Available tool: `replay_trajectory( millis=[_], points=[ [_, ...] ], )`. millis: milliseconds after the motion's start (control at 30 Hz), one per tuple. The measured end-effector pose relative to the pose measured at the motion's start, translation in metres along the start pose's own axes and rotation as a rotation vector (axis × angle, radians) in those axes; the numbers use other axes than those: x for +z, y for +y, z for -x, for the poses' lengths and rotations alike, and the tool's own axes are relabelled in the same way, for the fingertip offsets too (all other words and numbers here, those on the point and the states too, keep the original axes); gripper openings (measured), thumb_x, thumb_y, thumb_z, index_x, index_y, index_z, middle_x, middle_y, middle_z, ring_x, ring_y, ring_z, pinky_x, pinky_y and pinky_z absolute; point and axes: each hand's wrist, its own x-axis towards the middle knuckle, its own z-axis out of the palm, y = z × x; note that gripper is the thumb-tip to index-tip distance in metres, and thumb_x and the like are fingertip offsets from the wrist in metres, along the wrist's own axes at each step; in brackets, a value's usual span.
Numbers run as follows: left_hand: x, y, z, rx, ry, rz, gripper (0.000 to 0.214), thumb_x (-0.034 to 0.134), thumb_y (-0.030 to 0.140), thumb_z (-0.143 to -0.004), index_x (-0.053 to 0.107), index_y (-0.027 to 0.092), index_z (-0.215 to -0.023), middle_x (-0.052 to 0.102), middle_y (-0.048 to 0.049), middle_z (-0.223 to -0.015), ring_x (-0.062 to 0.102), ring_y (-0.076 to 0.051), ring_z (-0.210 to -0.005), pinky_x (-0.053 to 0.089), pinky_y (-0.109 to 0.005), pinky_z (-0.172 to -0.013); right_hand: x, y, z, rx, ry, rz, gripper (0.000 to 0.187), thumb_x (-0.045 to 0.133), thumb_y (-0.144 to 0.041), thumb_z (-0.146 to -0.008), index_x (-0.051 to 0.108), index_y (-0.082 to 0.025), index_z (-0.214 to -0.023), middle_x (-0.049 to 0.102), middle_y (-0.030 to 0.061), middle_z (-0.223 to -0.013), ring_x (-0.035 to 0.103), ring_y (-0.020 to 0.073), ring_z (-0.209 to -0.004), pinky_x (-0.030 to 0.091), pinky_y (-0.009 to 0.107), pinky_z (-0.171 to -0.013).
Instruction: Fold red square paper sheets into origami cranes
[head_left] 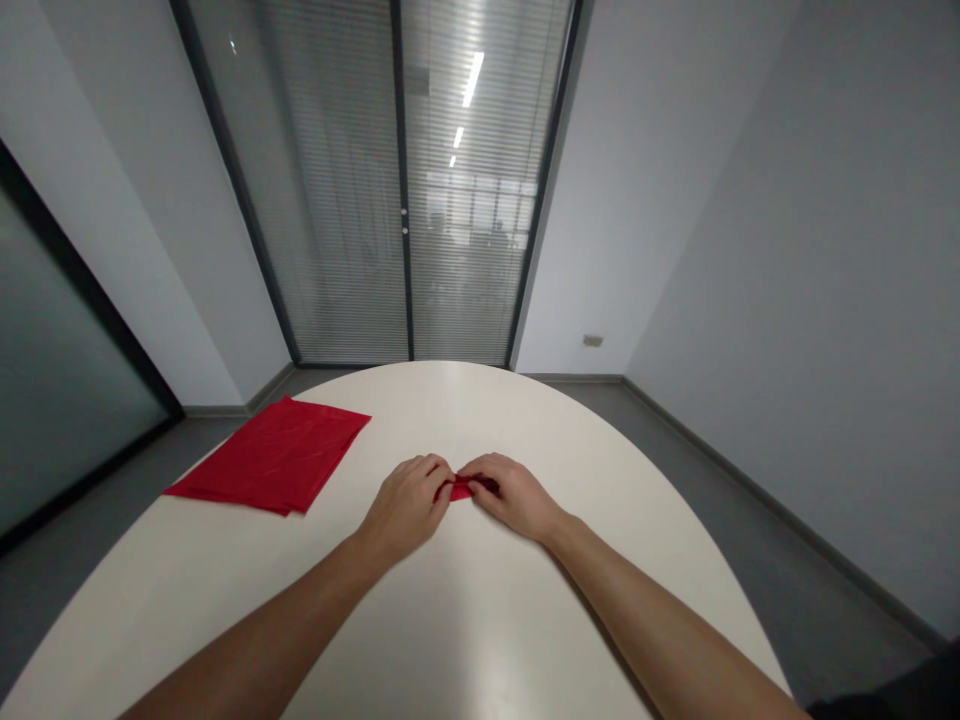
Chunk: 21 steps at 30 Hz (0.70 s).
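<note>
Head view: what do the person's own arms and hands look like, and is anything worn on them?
The left hand and right hand are bare, without gloves. The left forearm and right forearm show no sleeves, watch or cables. A dark patch in the lower right corner may be clothing.

Left hand (405, 510), right hand (520, 496) curled, nearly touching.

- What's the small red piece (460, 493)?
- Thin, like the left stack (274, 455); cloth or plastic, I can't tell.
- The table (480, 610)?
- Smooth, softly glossy; far panels (341, 200) glass, right wall (825, 300) matt.
</note>
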Motion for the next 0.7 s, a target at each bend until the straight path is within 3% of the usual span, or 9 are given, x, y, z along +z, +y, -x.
replay_trajectory(
  millis=[333,700],
  points=[
    [0.0014,-0.0019,0.0008,-0.029,0.008,-0.023,0.017,0.054,0.013,-0.091,0.061,0.02,-0.105,0.068,-0.0046,-0.098,0.062,-0.023,-0.091,0.048,-0.038,-0.083,0.0025,0.0038,0.0009,0.025,0.042,0.019,0.03,0.057,-0.01,-0.091,0.068,-0.023,-0.116,0.073,0.0045,-0.106,0.067,0.0187,-0.097,0.052,0.032,-0.089],
    [0.0011,-0.0003,-0.0011,-0.059,-0.015,-0.063,0.017,0.05,0.017,-0.097,0.066,0.02,-0.093,0.072,-0.0028,-0.089,0.066,-0.022,-0.083,0.049,-0.036,-0.079,0.0032,0.0046,0.0016,0.042,0.009,0.109,0.023,0.06,-0.017,-0.092,0.07,-0.024,-0.111,0.075,0.0032,-0.106,0.067,0.019,-0.094,0.05,0.033,-0.087]
  ],
)
